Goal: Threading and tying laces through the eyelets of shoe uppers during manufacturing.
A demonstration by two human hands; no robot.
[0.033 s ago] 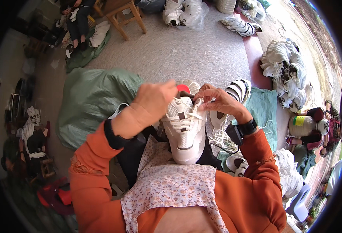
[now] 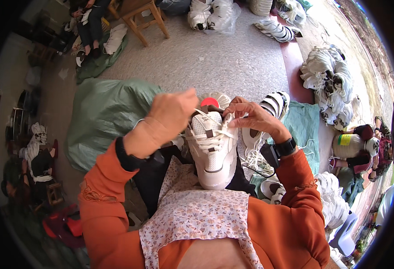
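A white sneaker (image 2: 214,159) rests in my lap with its toe toward me and white laces crossing its front. My left hand (image 2: 172,114) is closed at the shoe's upper left, slightly blurred. From it a white shoelace (image 2: 207,115) runs taut to the top of the lacing. My right hand (image 2: 254,117) pinches the upper right edge of the sneaker's opening, beside the eyelets. Whether a lace end is also between those fingers is hidden. Just beyond the shoe's opening shows a round red piece (image 2: 209,102).
A green sack (image 2: 111,121) bulges at my left. Right of the sneaker lie striped shoes (image 2: 274,105) and loose white laces (image 2: 257,162) near a teal sheet (image 2: 302,130). Bundled white shoe parts (image 2: 327,74) are piled farther right. A wooden stool (image 2: 143,20) stands ahead; other people sit around.
My left hand has shifted a little to the left, away from the sneaker, and more of the lace shows. The right hand and the sneaker stay put.
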